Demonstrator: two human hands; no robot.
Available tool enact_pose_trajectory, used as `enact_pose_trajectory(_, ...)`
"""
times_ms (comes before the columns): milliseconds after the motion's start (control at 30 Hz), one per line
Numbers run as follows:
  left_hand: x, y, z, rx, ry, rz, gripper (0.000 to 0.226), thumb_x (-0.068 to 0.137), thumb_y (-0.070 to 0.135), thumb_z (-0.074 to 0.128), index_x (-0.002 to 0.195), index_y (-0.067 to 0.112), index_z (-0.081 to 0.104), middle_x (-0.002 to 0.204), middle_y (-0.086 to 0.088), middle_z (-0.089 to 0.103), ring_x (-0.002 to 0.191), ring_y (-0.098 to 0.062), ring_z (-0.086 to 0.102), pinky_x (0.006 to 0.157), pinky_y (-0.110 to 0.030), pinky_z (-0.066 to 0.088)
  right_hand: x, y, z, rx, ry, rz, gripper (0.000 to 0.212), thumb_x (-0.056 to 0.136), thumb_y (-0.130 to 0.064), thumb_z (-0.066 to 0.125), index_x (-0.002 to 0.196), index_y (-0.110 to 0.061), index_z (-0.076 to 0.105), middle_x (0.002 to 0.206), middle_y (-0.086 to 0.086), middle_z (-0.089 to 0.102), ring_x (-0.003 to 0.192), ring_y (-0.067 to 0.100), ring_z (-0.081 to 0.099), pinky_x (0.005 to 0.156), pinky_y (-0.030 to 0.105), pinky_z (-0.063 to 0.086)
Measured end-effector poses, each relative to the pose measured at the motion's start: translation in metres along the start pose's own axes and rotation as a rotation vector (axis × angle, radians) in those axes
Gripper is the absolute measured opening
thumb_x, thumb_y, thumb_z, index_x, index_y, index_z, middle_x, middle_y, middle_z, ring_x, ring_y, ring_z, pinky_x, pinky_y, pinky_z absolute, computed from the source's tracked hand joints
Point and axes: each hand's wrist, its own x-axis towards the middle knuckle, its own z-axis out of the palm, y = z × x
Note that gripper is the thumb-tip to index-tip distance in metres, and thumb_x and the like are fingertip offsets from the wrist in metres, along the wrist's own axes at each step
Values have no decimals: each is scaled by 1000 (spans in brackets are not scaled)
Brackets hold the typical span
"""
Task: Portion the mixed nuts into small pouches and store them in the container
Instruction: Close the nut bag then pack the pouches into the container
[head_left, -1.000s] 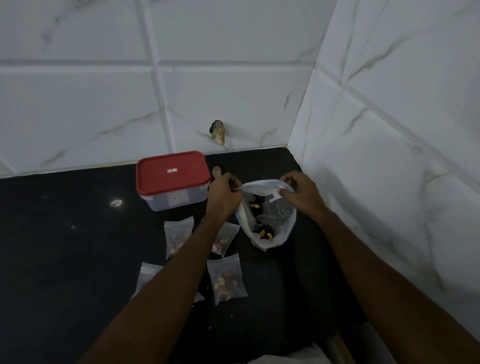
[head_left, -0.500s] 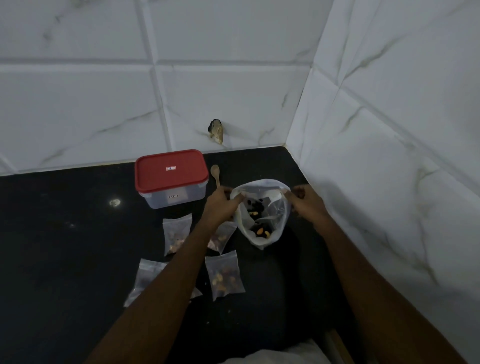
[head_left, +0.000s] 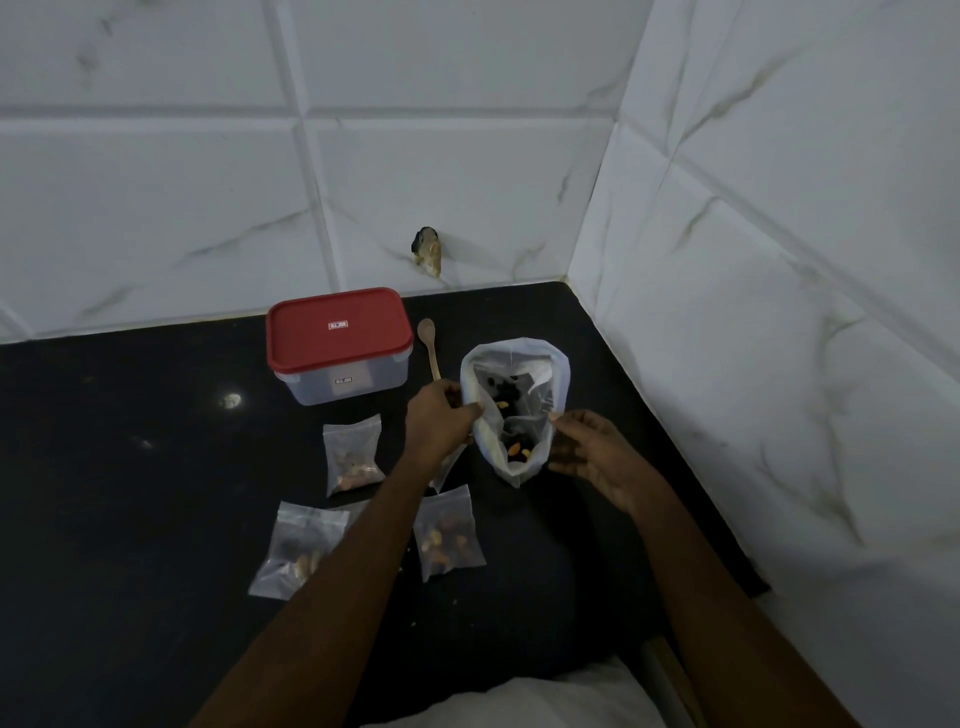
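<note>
Left hand (head_left: 441, 418) pinches the rim of the nut bag (head_left: 517, 470), open on the table (head_left: 156, 493) right of the lidded container (head_left: 337, 345). Right hand (head_left: 589, 452) is loose-fingered beside it, holding nothing. Filled pouches (head_left: 353, 452) lie nearby. Step: portioning. Next probably needs the spoon (head_left: 429, 345).

Bare left forearm (head_left: 332, 597), bare right forearm (head_left: 727, 613), white garment (head_left: 545, 696)

Dim, soft pic; glare spot on counter (head_left: 231, 400); wide-angle warp at edges
</note>
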Motion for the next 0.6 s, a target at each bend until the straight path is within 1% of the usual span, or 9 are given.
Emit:
enact_pose_trajectory(33,-3,0,2,-22,-1,-6,28,88,17,71,114,15,61,109,-5,66,91,-16,69,72,-34,62,0,2,1,1,6,10,28,91,-27,67,111,-9,60,107,14,72,100,29,70,85,41,58)
enact_pose_trajectory(100,-10,-1,2,-186,-53,-72,30,90,16,69,117,11,59,110,-9,66,91,-18,69,64,-27,60,-1,7,3,-36,71,10,28,90,-24,69,111,-8,60,108,15,70,97,29,70,84,41,59)
enact_pose_trajectory(167,-20,-1,-1,-384,-172,-173,32,90,15,69,118,6,58,109,-12,66,91,-21,69,62,-26,59,-1,12,7,-49,206,0,23,89,-19,69,107,-8,60,102,15,70,84,25,70,77,37,60)
enact_pose_trajectory(233,-25,-8,-4,-373,-268,-212,38,84,13,76,118,8,58,110,-12,67,96,-23,69,72,-30,60,-1,17,13,-17,332,-31,19,90,-15,68,104,-6,60,95,15,69,71,19,67,69,32,60)
enact_pose_trajectory(300,-30,-13,-3,-292,-365,-236,50,77,11,81,119,12,55,114,-11,66,102,-23,68,83,-35,59,-2,22,18,29,361,-53,18,90,-16,68,101,-6,60,96,16,69,73,20,68,70,33,60)
enact_pose_trajectory(367,-34,-15,1,-274,-386,-247,55,74,9,83,121,13,53,115,-11,65,103,-23,68,86,-36,59,-5,23,22,97,309,-39,22,89,-21,71,103,-8,60,103,16,69,86,24,71,79,39,61)
enact_pose_trajectory(467,-41,-10,6,-396,-297,-240,47,75,4,81,114,12,55,112,-10,64,97,-21,69,70,-26,60,-20,20,20,286,106,-10,25,92,-20,67,111,-6,62,103,14,72,91,24,72,83,37,59)
enact_pose_trajectory(500,-42,-8,8,-449,-274,-240,44,76,3,80,111,12,55,110,-11,65,96,-21,69,68,-26,60,-25,19,17,316,34,-5,24,93,-17,65,114,-4,62,104,15,73,93,24,72,85,36,58)
enact_pose_trajectory(600,-44,-8,15,-603,-236,-271,47,76,3,79,118,7,57,112,-14,68,99,-25,71,79,-36,61,-36,22,6,327,-69,31,29,90,-2,62,119,-3,62,113,16,71,104,27,69,94,37,55)
